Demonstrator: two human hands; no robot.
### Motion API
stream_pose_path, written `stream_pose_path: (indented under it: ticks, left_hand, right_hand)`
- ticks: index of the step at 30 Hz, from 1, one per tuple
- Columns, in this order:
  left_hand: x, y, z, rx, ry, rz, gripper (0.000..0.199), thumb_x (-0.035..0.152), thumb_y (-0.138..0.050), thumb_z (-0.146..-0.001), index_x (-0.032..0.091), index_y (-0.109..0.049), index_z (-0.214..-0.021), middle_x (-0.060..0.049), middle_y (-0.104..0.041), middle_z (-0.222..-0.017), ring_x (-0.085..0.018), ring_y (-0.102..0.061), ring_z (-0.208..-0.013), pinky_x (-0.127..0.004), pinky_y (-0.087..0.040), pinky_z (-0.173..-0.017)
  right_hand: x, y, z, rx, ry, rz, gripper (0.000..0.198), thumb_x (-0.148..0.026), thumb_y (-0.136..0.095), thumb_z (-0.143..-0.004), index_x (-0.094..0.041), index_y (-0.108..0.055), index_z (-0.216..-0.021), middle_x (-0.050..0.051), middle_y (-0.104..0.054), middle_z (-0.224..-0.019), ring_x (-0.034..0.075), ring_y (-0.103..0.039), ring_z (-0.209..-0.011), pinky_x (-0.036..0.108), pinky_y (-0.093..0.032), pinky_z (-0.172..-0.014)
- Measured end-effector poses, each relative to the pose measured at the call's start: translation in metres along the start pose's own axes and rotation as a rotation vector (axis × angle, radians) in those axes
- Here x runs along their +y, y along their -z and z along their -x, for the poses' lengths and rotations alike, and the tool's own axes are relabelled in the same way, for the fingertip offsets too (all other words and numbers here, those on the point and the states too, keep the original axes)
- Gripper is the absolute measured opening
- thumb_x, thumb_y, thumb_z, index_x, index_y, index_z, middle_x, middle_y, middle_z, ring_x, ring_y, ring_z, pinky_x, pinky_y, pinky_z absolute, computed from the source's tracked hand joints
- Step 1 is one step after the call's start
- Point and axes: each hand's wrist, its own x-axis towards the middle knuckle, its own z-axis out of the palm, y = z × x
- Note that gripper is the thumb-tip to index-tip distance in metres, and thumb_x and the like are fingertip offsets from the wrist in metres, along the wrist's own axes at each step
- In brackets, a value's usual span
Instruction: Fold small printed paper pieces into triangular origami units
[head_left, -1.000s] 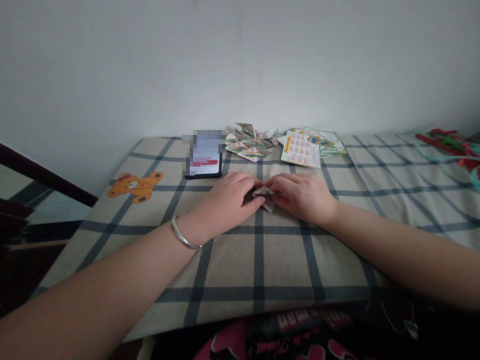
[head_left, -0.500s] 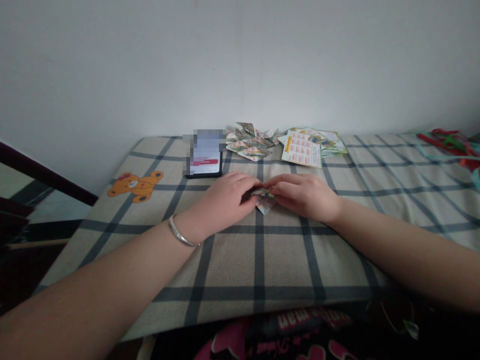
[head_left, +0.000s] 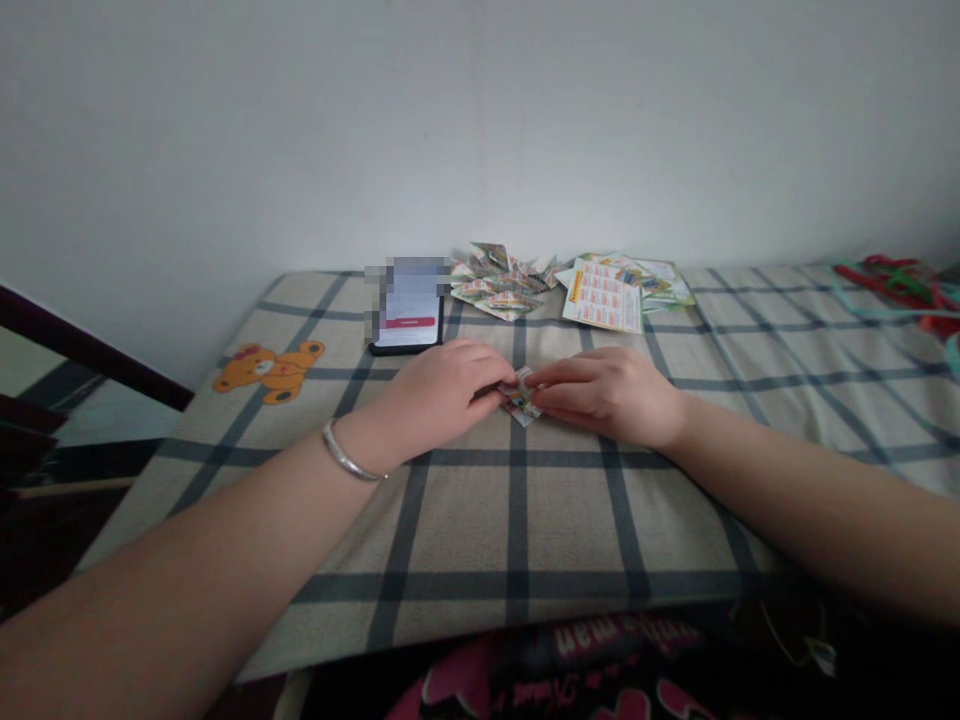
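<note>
Between my hands, low over the checked tablecloth [head_left: 465, 510], is a small folded piece of printed paper [head_left: 527, 411]. My left hand [head_left: 450, 388], with a silver bangle at the wrist, pinches its left side between thumb and fingers. From the right, my right hand [head_left: 611, 392] has its fingertips closed on the other side. The fingers cover part of the paper, so its full shape is hidden. Beyond my hands lies a cluster of folded paper pieces [head_left: 502, 285] with pointed corners. Flat printed paper sheets [head_left: 606, 298] overlap one another to the right of that cluster.
A phone [head_left: 412, 310] with its screen lit lies left of the folded pieces. An orange bear picture [head_left: 271, 372] is on the cloth at the left. Red and green ribbons [head_left: 907, 290] lie at the far right. A white wall [head_left: 480, 130] borders the table's back edge.
My left hand has shifted slightly left, and my right fingers have stretched a little straighter. More of the folded paper's upper part shows between them. The other things lie as before.
</note>
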Motion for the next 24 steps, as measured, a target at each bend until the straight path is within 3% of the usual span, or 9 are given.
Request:
stream_pose_path:
  ticks: [24]
  left_hand:
    - [-0.003,0.004,0.004,-0.048,-0.032,-0.112,0.017,0.024,-0.057,-0.092,0.02,-0.072,-0.098,-0.004,-0.067,-0.101,-0.019,-0.06,-0.096,-0.034,-0.049,-0.087]
  right_hand:
    - [-0.003,0.011,-0.007,-0.134,0.074,0.018,0.027,-0.027,-0.045,-0.099,-0.019,-0.07,-0.105,0.003,-0.074,-0.107,0.017,-0.067,-0.085,0.03,-0.049,-0.07]
